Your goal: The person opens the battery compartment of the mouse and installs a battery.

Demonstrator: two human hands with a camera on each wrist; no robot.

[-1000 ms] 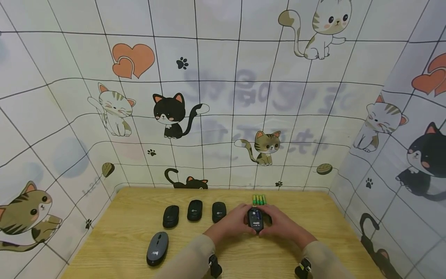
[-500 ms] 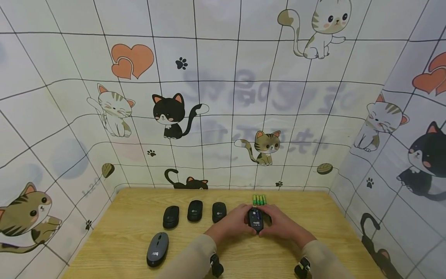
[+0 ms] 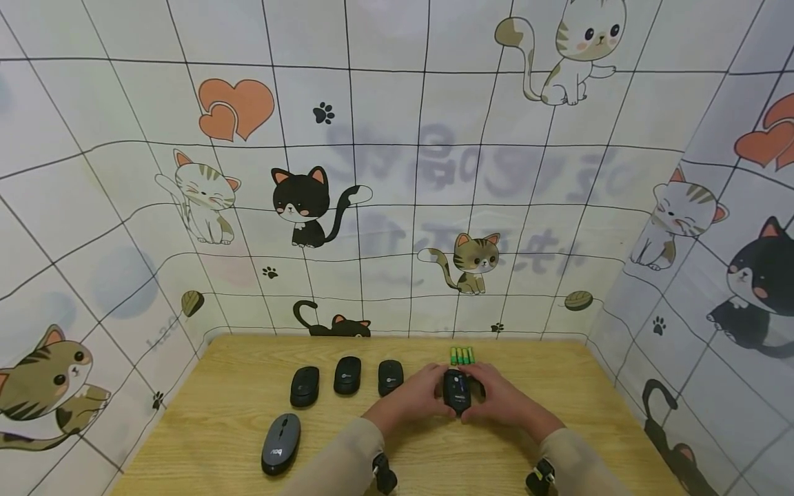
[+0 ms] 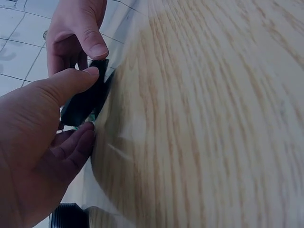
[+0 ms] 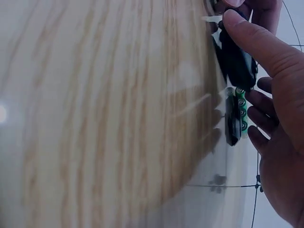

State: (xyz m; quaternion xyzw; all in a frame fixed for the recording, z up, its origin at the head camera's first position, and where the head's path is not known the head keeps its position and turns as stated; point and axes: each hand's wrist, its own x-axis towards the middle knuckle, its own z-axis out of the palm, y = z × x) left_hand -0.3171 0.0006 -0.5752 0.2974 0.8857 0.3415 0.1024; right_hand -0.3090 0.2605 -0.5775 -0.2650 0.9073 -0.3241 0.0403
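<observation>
A black computer mouse (image 3: 457,391) is held between both hands at the right-centre of the table, its labelled underside facing up. The left hand (image 3: 417,394) grips its left side, thumb at the near end. From the right, the right hand (image 3: 501,398) grips it too, thumb on the near edge. In the left wrist view the mouse (image 4: 85,99) looks tilted, raised off the wood at one end. Several green batteries (image 3: 462,355) lie in a row just beyond it. A dark flat piece (image 5: 232,118) rests beside those batteries under the right hand's fingers; its kind is unclear.
Three black mice (image 3: 347,375) stand in a row left of the hands. A larger grey mouse (image 3: 281,444) lies nearer, at the front left. The wooden table (image 3: 229,386) ends at a cat-patterned cloth wall (image 3: 397,275) behind and at both sides.
The held mouse has tipped a little and shifted slightly to the right, so its underside catches the light differently. Both hands keep nearly the same place.
</observation>
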